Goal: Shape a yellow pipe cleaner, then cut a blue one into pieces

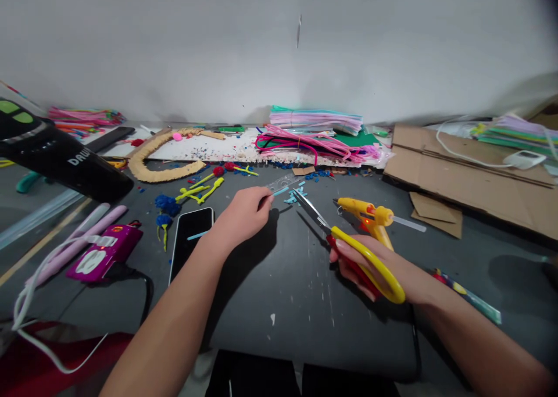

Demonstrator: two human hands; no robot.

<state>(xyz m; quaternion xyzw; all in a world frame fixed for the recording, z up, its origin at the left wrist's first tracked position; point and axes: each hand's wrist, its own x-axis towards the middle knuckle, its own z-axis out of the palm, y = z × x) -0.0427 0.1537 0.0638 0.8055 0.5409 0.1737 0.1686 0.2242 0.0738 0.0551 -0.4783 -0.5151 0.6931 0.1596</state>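
My left hand (246, 214) is closed in a pinch on a thin light blue strip (281, 191), whose end sticks out past the fingertips. My right hand (392, 263) grips a pair of scissors (365, 253) with yellow and red handles. The blades point forward and left, slightly parted, their tips beside a small pile of short light blue pieces (297, 195) on the dark table. A clear ruler-like plastic piece (281, 182) lies just beyond my left fingertips. Another light blue strip (198, 235) rests across a phone (185, 240) by my left forearm.
A yellow glue gun (361, 208) lies right of the scissors, near cardboard sheets (471, 182). Pink pipe cleaners (300, 144) lie at the back. Left are a C-shaped cardboard piece (139, 164), blue pompom-like flowers (167, 204), a purple power strip (107, 254) and a black tumbler (65, 153).
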